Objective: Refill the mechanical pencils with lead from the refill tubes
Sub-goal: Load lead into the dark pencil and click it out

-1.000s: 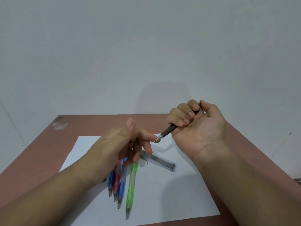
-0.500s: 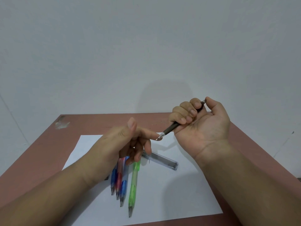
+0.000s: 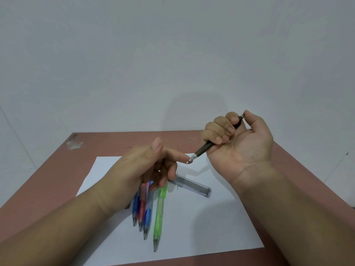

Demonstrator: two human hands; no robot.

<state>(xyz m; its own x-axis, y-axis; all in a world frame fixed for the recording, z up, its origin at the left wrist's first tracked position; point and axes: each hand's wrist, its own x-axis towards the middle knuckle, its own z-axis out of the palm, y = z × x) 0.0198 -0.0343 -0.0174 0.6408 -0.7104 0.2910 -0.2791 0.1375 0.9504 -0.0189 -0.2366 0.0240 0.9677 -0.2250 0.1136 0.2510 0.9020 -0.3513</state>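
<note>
1. Above the tabletop [image 3: 107,143] middle, the right hand [image 3: 240,143] is gripping the black pencil [image 3: 203,150], fingers curled round it, thumb on its cap.
2. Left hand [image 3: 146,169], index finger outstretched, is touching the tip; press gently, straight.
3. Refill tube [image 3: 192,186] is lying on the paper [image 3: 201,227].

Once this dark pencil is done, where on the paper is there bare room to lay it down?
The white paper is bare on its right half, between the refill tube, the right forearm and the near edge. A smaller bare patch lies at the far left corner. It is crowded under the left hand, where the blue, red and green pencils lie bunched beside the tube.
</note>
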